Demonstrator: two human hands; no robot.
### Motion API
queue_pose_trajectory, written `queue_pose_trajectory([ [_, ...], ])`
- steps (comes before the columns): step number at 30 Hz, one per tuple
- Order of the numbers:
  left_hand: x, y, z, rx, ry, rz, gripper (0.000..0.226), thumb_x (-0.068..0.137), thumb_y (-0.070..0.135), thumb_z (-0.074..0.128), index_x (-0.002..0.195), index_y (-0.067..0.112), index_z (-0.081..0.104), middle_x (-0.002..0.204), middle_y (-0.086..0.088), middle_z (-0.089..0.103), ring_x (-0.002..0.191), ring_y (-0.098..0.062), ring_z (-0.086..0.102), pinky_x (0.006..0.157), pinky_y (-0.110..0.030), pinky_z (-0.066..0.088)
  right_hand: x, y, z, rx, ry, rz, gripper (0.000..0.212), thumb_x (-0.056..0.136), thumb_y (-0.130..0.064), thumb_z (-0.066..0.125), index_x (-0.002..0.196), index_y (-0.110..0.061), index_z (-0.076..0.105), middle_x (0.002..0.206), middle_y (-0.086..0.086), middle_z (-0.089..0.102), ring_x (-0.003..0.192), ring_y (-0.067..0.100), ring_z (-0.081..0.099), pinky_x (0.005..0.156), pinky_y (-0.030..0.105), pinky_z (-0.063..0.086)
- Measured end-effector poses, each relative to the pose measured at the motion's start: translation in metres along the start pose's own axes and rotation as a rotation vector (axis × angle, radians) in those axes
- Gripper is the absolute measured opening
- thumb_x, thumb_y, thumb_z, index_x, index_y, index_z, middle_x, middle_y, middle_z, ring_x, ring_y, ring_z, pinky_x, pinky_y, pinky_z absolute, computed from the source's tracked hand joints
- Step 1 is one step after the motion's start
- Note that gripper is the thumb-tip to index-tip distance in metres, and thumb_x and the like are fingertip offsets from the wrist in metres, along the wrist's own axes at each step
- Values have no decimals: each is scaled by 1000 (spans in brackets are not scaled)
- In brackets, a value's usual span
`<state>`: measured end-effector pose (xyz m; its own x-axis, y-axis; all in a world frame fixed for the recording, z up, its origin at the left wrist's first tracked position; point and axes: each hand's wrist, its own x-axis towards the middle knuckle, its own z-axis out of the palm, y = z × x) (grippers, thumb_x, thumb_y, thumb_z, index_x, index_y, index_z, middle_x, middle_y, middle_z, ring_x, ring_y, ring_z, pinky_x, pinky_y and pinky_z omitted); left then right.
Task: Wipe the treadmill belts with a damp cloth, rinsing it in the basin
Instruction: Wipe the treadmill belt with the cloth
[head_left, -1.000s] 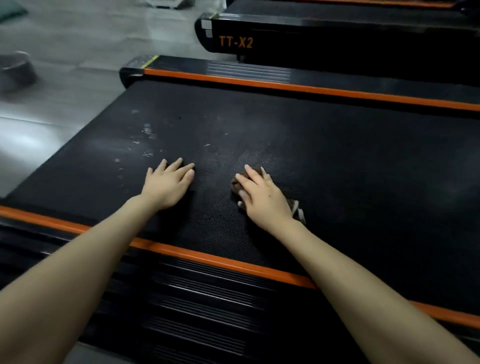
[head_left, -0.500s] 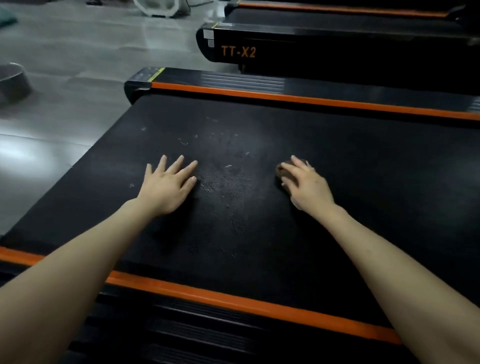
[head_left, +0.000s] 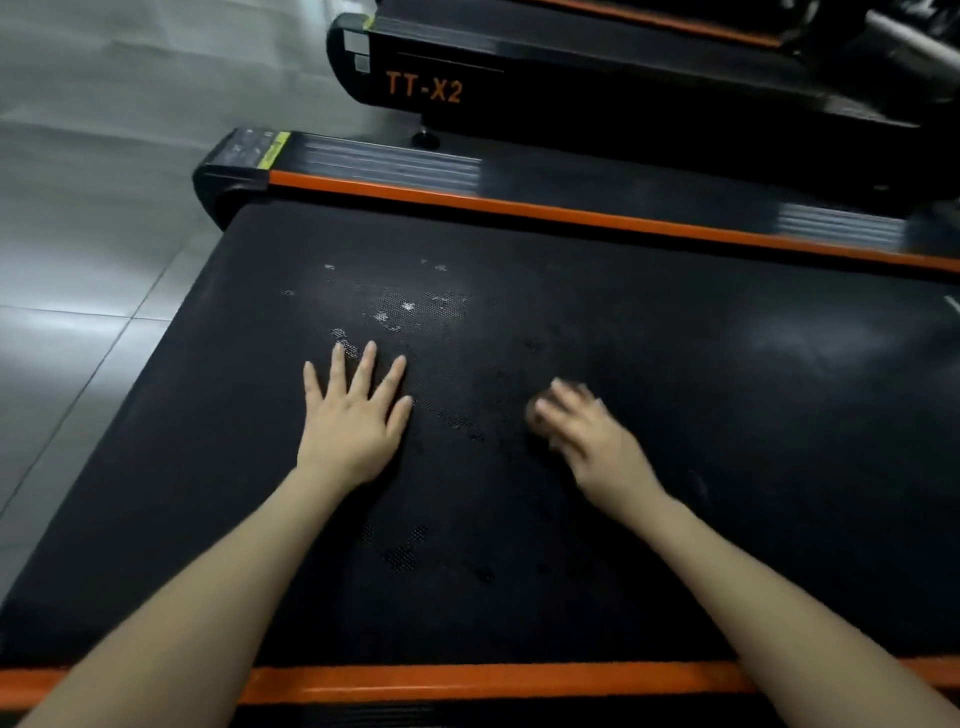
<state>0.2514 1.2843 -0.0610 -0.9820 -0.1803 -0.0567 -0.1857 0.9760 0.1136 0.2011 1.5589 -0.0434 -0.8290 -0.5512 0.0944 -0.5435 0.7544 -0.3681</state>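
The cloth (head_left: 535, 415) shows only as a small brownish edge poking out under the fingertips of the right hand (head_left: 597, 441), low on the black treadmill belt (head_left: 675, 389). That hand lies on top of it, palm down and fingers reaching forward. It is too blurred to tell whether its grip curls round the cloth or merely presses it flat. Just to the left, apart from the cloth, the left hand (head_left: 353, 421) rests open on the belt, palm flat and fingers spread, holding nothing. Pale specks (head_left: 408, 306) dot the belt beyond its fingertips. Orange side rails (head_left: 467, 680) border the belt near and far. Behind stands a second treadmill (head_left: 623, 104) marked TT-X2 (head_left: 423, 88), and grey floor tiles (head_left: 104, 208) lie to the left.
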Motion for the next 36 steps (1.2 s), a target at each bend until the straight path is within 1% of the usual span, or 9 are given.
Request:
queue_pose_trajectory([
  [2, 1, -2, 2, -5, 21, 11, 59, 95, 55, 7, 151, 35, 8, 160, -2, 0, 146, -32, -10, 115, -55, -9, 30, 1, -1, 23, 98, 268, 45, 96, -17, 50, 140, -20, 43, 154, 1, 25, 144, 31, 14, 113, 50, 24],
  [4, 2, -2, 3, -14, 54, 7, 66, 90, 59, 0, 150, 35, 13, 160, -3, 6, 146, -32, -6, 114, -55, -8, 41, -9, 5, 0, 139, 352, 44, 98, -24, 46, 141, -21, 41, 156, -3, 21, 144, 31, 10, 114, 47, 25],
  [9, 3, -4, 4, -48, 92, 9, 69, 86, 59, 6, 147, 35, 29, 157, -5, 20, 146, -34, 6, 114, -56, -2, -21, -43, 19, -26, 6, -185, 43, 91, -29, 45, 131, -16, 54, 147, 6, 38, 134, 40, 35, 105, 42, 32],
  [12, 5, -3, -1, -56, 106, 2, 69, 87, 59, 13, 142, 31, 41, 153, -9, 31, 143, -38, 18, 113, -59, 5, 2, -24, 10, -36, -51, -293, 44, 88, -25, 44, 131, -18, 53, 144, 10, 44, 132, 35, 38, 107, 46, 28],
  [17, 50, -1, -21, -48, 112, -24, 72, 85, 61, 7, 146, 32, 32, 157, -7, 22, 144, -36, 11, 114, -56, -1, 102, 14, 10, -39, 50, 109, 44, 97, -23, 48, 140, -20, 42, 153, 5, 27, 143, 31, 18, 118, 40, 11],
  [22, 94, 4, -9, -2, 40, -10, 61, 93, 58, 9, 150, 36, 18, 160, -2, 10, 146, -34, -1, 114, -58, -3, 143, 34, 7, -36, 65, 166, 44, 99, -25, 44, 143, -23, 38, 156, 3, 20, 144, 29, 10, 118, 38, 7],
  [30, 95, 5, -2, -13, 106, -5, 70, 86, 59, 4, 147, 35, 28, 157, -3, 22, 145, -35, 8, 114, -57, -1, 217, 51, 3, -20, 185, 397, 41, 98, -23, 43, 139, -22, 44, 154, 5, 25, 141, 37, 18, 117, 42, 14],
  [34, 94, 4, -2, -17, 107, -1, 70, 86, 60, 2, 148, 36, 24, 158, -2, 18, 146, -33, 5, 115, -56, -3, 144, 10, 22, 24, 74, -1, 42, 89, -21, 48, 130, -19, 56, 147, 9, 39, 130, 44, 38, 109, 51, 30],
  [36, 94, 4, -2, -17, 113, -1, 69, 86, 60, 3, 148, 36, 24, 158, -2, 18, 146, -33, 5, 115, -56, -2, 99, 1, 21, 39, -22, -202, 46, 84, -19, 46, 130, -19, 56, 146, 8, 41, 131, 41, 39, 108, 50, 29],
])
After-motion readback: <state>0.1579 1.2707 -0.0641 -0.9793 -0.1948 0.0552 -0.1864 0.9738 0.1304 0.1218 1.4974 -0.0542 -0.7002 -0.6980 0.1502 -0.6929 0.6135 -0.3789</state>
